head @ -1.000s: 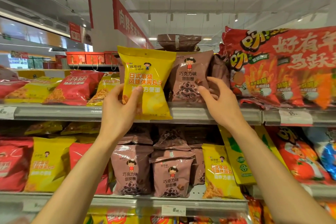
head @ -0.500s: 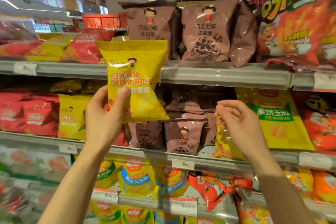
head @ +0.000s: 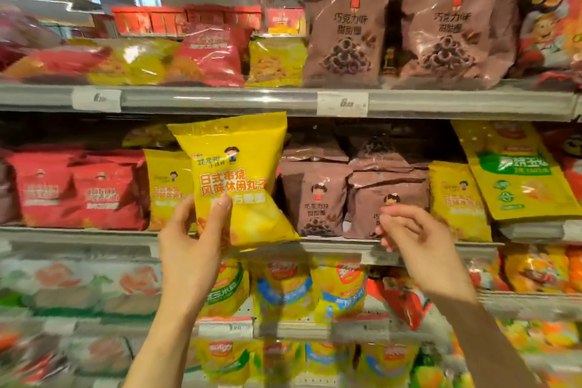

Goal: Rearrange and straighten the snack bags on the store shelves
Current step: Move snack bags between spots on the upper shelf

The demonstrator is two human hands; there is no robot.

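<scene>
My left hand (head: 192, 246) grips a yellow snack bag (head: 237, 176) by its lower left part and holds it tilted in front of the middle shelf (head: 78, 235). Behind it stands a matching yellow bag (head: 167, 186) beside red bags (head: 85, 189). My right hand (head: 409, 233) hovers with loosely curled fingers and nothing in it, in front of brown chocolate-ring bags (head: 318, 195) on the same shelf. A second small yellow bag (head: 456, 198) stands to the right of the brown ones. Two upright brown bags (head: 343, 28) stand on the top shelf (head: 220, 101).
Large yellow-green bags (head: 516, 173) lean at the right of the middle shelf. Red and yellow bags (head: 208, 53) lie flat on the top shelf's left; big red bags (head: 554, 16) fill its right. Lower shelves hold yellow-blue bags (head: 283, 290). Price tags (head: 341, 103) line the rails.
My left hand has brought the yellow bag down from the top shelf to the middle shelf level. My right hand left the brown top-shelf bag and dropped to the middle shelf. The view tilted down.
</scene>
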